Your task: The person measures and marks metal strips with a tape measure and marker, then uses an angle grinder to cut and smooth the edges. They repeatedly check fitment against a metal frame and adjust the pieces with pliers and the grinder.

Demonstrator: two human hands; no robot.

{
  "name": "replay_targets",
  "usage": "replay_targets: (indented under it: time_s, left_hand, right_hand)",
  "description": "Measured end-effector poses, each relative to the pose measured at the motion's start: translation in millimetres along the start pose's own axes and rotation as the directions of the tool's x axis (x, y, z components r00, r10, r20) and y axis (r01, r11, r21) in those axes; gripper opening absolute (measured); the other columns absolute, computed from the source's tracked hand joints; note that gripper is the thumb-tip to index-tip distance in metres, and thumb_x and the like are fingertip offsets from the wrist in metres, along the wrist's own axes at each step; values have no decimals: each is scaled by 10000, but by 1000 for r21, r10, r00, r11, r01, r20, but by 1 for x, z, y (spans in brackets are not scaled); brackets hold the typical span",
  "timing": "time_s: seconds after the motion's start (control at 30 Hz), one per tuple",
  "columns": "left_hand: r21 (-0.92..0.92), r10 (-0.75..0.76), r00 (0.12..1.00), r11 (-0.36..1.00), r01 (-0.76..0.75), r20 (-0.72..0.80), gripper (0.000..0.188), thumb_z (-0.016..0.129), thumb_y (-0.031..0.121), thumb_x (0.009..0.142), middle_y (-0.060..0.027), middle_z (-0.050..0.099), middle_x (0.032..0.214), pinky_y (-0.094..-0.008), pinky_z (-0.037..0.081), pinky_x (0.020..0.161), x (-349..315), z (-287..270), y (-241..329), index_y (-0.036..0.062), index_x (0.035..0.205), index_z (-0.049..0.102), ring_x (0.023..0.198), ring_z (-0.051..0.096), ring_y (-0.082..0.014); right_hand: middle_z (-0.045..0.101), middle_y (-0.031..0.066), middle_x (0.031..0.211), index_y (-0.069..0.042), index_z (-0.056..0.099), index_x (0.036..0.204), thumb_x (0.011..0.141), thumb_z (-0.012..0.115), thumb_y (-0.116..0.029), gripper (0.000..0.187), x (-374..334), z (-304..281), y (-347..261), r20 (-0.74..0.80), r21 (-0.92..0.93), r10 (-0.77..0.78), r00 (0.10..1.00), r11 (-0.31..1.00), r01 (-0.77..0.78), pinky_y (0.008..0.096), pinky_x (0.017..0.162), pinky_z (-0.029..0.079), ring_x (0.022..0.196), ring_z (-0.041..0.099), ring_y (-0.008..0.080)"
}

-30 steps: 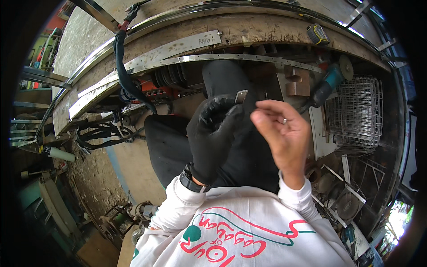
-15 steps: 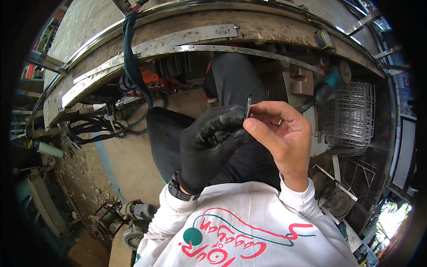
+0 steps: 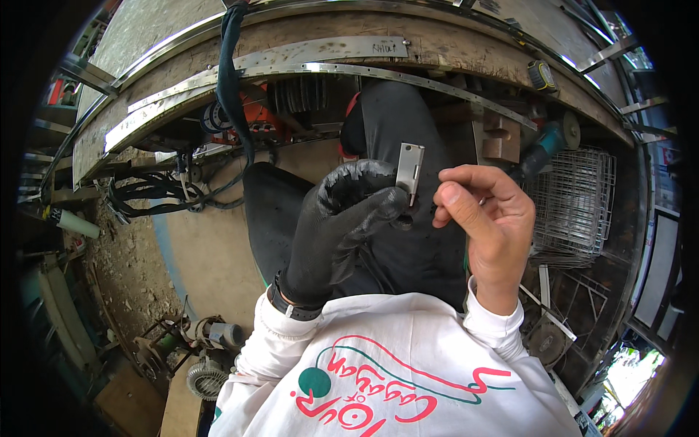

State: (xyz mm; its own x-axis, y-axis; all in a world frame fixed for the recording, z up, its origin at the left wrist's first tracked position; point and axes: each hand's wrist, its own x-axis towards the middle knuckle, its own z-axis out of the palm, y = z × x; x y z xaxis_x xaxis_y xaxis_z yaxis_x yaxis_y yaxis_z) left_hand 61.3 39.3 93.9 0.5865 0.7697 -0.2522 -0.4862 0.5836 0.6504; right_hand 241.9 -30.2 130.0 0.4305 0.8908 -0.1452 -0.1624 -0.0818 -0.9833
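Observation:
My left hand (image 3: 342, 226), in a black coated glove, pinches a small silver metal hinge (image 3: 410, 169) between thumb and fingers. The hinge stands upright with its flat face toward me. It has small holes, and a slot or knuckle shows along its right edge. Just to the right of it, apart from the metal, is my bare right hand (image 3: 491, 218). Its thumb and fingertips are drawn together in a pinch. Whether anything small sits between them is hidden. Both hands are above my dark trousers (image 3: 408, 262).
Ahead is a wooden workbench (image 3: 466, 40) with long metal strips (image 3: 320, 68) along its edge and a tape measure (image 3: 541, 76). An angle grinder (image 3: 542, 149) and wire baskets (image 3: 575, 197) are at the right. Black cables (image 3: 156, 211) lie left, and a motor (image 3: 207, 379) sits lower left.
The hinge was edge-on between both hands; now its flat face shows and only my left hand holds it. My right hand has moved away to the right.

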Motion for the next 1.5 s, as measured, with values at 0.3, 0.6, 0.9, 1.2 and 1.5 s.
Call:
replay_targets:
  time_s: [0.3, 0.6, 0.9, 1.2, 1.5]
  left_hand:
    - [15, 10, 999, 1000, -10, -44, 272, 729, 41, 989, -117, 764, 1098, -305, 596, 846, 6, -6, -11, -40, 1241, 668, 955, 737, -170]
    - [307, 59, 997, 951, -43, -44, 355, 780, -53, 904, -110, 763, 1148, -276, 594, 892, 0, 7, -8, -53, 1251, 704, 985, 717, -134]
    - [282, 56, 998, 958, -46, -29, 384, 783, -59, 897, -106, 752, 1190, -286, 604, 900, -4, 0, -10, -33, 1270, 699, 1010, 716, -139]
    - [295, 32, 997, 956, -10, -72, 352, 758, -44, 931, -79, 761, 1154, -258, 588, 858, -2, 1, -9, -29, 1277, 698, 979, 715, -121]
    - [486, 285, 954, 850, -204, -97, 348, 647, -25, 979, -88, 742, 1115, -309, 554, 919, 61, -40, 3, -38, 1327, 647, 986, 691, -149]
  right_hand:
    - [743, 65, 893, 39, 755, 1090, 928, 805, -41, 188, 1, -5, -2, 4, -14, 11, 1000, 1000, -11, 233, 699, 585, 768, 692, 93]
    - [779, 101, 991, 32, 747, 1107, 892, 865, -71, 267, 2, 5, 3, 64, -109, -68, 996, 991, 75, 232, 761, 606, 879, 748, 120]
    - [759, 88, 1009, 29, 740, 1093, 886, 851, -21, 240, -3, 8, 3, 82, -156, -137, 987, 977, 148, 232, 773, 605, 889, 749, 124]
    - [768, 79, 967, 27, 746, 1047, 911, 831, -41, 174, -3, 14, 8, 17, -146, -116, 993, 982, 117, 220, 737, 591, 845, 742, 104]
    - [732, 31, 875, 4, 756, 1064, 959, 780, -67, 130, 52, -45, 30, -214, -297, -278, 936, 932, 209, 208, 696, 543, 785, 689, 66]
